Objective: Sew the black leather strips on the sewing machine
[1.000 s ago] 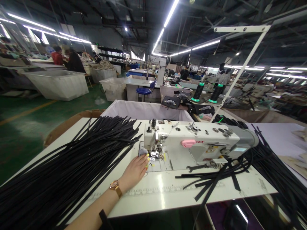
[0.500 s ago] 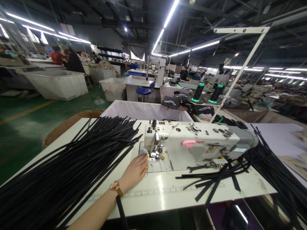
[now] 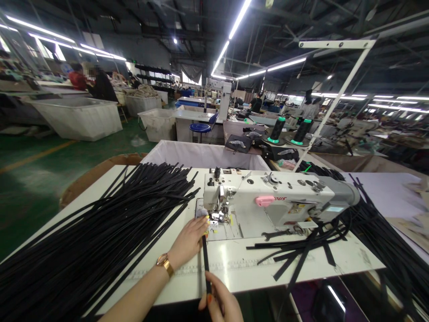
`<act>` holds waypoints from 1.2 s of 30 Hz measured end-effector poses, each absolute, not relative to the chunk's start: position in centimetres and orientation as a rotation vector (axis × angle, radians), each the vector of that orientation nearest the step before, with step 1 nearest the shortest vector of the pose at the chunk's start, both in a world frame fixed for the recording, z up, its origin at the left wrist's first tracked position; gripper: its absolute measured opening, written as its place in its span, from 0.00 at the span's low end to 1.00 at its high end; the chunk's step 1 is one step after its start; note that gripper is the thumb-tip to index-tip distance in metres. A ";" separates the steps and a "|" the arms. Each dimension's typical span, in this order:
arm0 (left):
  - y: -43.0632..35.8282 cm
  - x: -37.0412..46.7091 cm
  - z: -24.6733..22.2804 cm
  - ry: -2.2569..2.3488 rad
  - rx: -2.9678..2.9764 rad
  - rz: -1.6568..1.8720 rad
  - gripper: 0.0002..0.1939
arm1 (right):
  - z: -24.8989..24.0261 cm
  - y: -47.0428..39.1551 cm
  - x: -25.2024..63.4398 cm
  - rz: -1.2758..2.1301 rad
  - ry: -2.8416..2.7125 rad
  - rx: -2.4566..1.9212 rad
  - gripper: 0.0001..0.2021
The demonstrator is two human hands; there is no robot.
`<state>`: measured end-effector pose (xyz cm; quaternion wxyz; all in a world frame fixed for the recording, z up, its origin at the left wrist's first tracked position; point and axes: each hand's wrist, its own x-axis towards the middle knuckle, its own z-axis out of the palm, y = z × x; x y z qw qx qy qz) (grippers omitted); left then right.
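A white sewing machine (image 3: 248, 201) stands on the table, its needle and presser foot area (image 3: 218, 215) at the left end. My left hand (image 3: 189, 237), with a watch (image 3: 164, 263) on its wrist, lies flat on the bed, fingers stretched out beside the presser foot. At the near table edge, my right hand (image 3: 223, 299) pinches a narrow black strap (image 3: 205, 257). This strap runs up from the right fingers to the left hand, where the fingers partly hide its far end. A big pile of black straps (image 3: 100, 228) covers the left of the table.
More black straps (image 3: 301, 246) and a wrench (image 3: 276, 234) lie right of the machine bed. Behind stands a lined bin (image 3: 201, 154). Two thread cones (image 3: 276, 129) and a white thread stand (image 3: 335, 103) rise at the back right. People (image 3: 100, 85) work farther off.
My right hand has come into view from below, pinching the strap, whose end now reaches up to my left hand. Earlier a black strap showed under my left wrist. My left hand has hardly moved.
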<state>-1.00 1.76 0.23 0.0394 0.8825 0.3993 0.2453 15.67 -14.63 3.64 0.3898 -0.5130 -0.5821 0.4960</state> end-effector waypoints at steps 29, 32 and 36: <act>1.7 -1.0 0.3 1.258 2.729 0.707 0.18 | 4.7 -5.4 14.1 1.436 -0.949 -1.317 0.09; 1.7 -1.0 0.4 1.258 2.729 0.690 0.18 | 4.4 -5.3 14.1 1.427 -0.966 -1.301 0.08; 1.8 -1.1 0.2 1.259 2.729 0.681 0.19 | 4.2 -5.0 14.0 1.387 -1.000 -1.316 0.08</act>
